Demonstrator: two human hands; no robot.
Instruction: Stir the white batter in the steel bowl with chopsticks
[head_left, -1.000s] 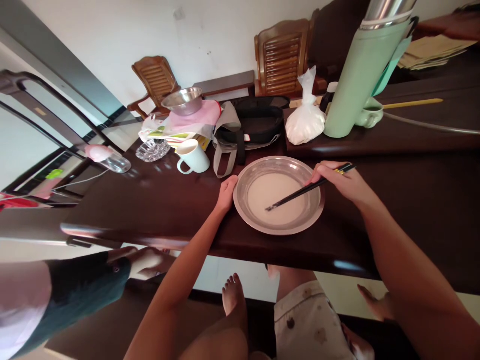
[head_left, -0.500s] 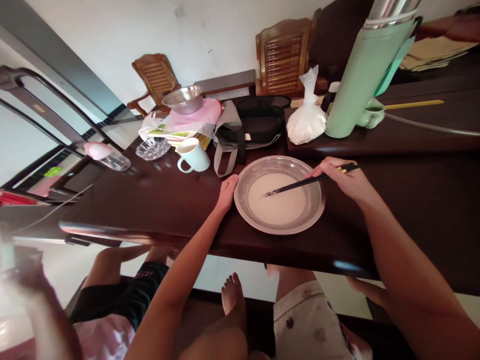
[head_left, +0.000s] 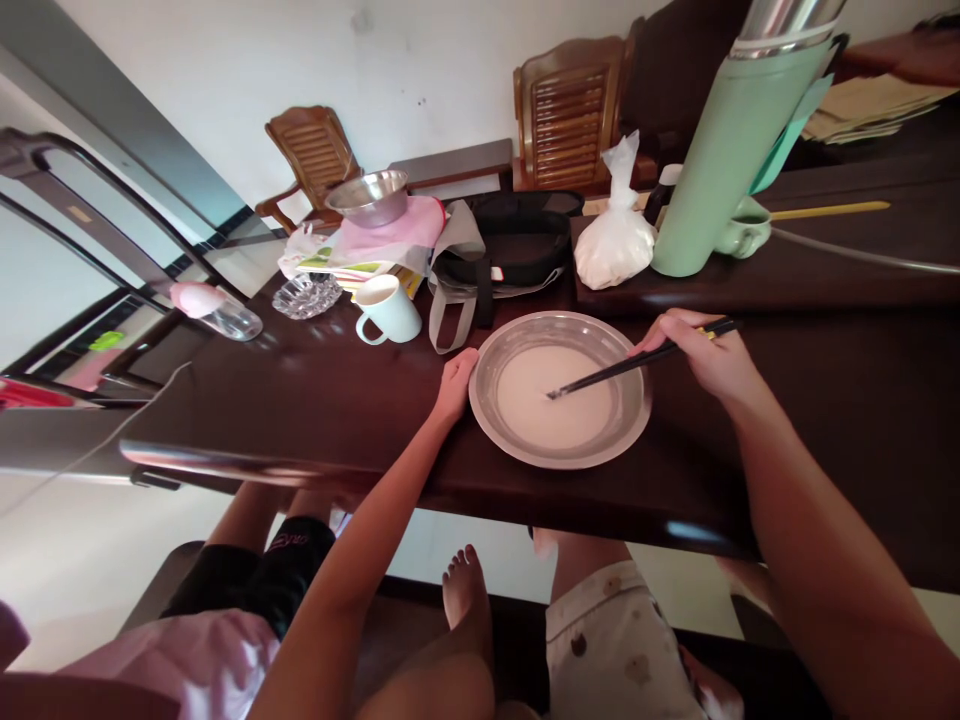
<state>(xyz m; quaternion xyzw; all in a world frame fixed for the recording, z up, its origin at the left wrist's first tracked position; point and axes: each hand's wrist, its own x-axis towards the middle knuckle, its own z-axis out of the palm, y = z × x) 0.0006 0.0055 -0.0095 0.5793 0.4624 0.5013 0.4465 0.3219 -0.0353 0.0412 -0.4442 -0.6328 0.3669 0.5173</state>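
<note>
A round metal bowl [head_left: 487, 425] with white batter sits on the dark wooden table [head_left: 315, 400] in front of me. My right hand [head_left: 709, 355] grips a pair of black chopsticks [head_left: 615, 370], whose tips dip into the batter near the bowl's middle. My left hand [head_left: 454, 385] rests against the bowl's left rim, fingers curled on it.
Behind the bowl lie a black bag [head_left: 517, 250], a white mug [head_left: 386, 310], a glass dish [head_left: 304, 295], a steel bowl [head_left: 371, 195] on pink cloth, a knotted plastic bag of white powder [head_left: 615, 245] and a tall green flask [head_left: 724, 140]. Another person sits at lower left [head_left: 225, 620].
The chopstick tips have swept through the batter, from lower left toward the middle right, and my right hand has shifted right. The person at lower left has moved; my left hand has stayed.
</note>
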